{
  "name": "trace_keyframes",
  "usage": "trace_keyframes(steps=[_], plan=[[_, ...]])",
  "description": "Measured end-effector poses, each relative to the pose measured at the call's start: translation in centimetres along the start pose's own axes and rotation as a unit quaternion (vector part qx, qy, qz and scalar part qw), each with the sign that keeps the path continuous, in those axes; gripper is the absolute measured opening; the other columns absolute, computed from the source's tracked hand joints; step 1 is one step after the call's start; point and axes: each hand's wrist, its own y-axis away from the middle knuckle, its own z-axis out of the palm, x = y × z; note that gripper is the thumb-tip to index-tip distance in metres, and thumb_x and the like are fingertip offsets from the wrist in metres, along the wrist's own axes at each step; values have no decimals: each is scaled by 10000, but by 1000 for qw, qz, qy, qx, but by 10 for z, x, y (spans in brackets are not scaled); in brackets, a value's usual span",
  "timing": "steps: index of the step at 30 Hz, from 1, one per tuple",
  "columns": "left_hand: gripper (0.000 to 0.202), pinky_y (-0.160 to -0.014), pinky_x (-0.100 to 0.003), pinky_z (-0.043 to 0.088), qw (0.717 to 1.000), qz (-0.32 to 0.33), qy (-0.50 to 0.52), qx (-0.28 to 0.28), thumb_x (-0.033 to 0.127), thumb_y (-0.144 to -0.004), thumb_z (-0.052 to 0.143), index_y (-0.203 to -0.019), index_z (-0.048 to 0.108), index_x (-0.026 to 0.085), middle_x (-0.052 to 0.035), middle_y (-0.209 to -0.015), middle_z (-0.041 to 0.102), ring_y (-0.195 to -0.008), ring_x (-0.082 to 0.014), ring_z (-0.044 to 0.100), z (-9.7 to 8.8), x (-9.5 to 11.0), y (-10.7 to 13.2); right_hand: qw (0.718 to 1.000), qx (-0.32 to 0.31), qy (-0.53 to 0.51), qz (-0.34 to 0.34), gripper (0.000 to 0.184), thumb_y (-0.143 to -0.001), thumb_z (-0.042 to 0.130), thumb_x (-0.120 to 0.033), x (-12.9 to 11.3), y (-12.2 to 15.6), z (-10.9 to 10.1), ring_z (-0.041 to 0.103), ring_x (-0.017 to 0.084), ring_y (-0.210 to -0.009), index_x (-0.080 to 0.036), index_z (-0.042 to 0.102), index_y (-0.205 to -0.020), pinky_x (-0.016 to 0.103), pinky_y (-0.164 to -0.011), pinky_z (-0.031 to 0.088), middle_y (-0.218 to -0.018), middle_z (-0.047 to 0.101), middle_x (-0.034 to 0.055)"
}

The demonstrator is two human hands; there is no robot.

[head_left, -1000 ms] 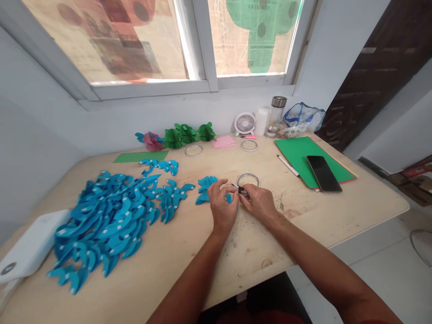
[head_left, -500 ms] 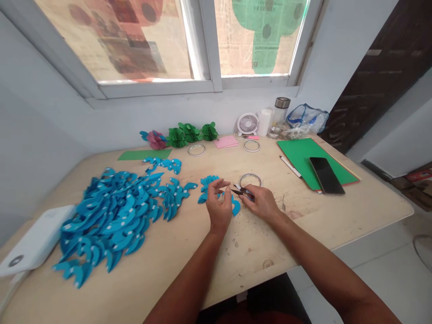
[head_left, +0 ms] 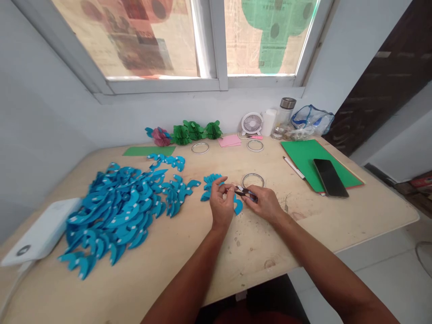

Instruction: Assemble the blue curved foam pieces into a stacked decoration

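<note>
My left hand (head_left: 222, 205) and my right hand (head_left: 263, 203) meet over the middle of the wooden table (head_left: 303, 225). The right hand grips a small dark tool with a metal tip (head_left: 245, 192), its point aimed at the left fingertips. The left thumb and fingers pinch something tiny that I cannot make out. Under both hands lies a small stack of blue paper cut-outs (head_left: 211, 184). A clear tape ring (head_left: 253, 180) sits just beyond the right hand. A big heap of blue curved paper pieces (head_left: 118, 211) covers the table's left side.
A white device (head_left: 40, 231) lies at the far left. Green and pink paper flowers (head_left: 189, 131), two more rings, pink notes, a small fan (head_left: 252, 123), a bottle and a clear bag line the back wall. A phone (head_left: 330, 177) rests on green sheets at right, with a pen beside them.
The view has shifted a little, so everything sits further right. My left fingers have closed into a pinch against the tool's tip; both hands stay at the same spot on the table.
</note>
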Motion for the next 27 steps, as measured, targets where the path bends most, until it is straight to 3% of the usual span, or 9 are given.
trace_keyframes(steps=[17,27], plan=[[354,-656,-234,467,998,-44,32,26,172,-668,636,-999,509,165,22,-659,629,-641,-113,613,1,-4,-3,999,-7,33,-20,149,-822,524,-331,-2,1,-2,497,104,-579,-187,545,-786,220,-548,271,-678,592,-6],[386,-658,-238,477,999,-13,5,48,147,-646,633,-1011,508,165,27,-651,612,-611,-104,592,2,-2,-2,998,-16,50,-25,152,-822,521,-338,-4,2,-3,500,109,-585,-191,540,-789,228,-545,257,-683,599,-3]])
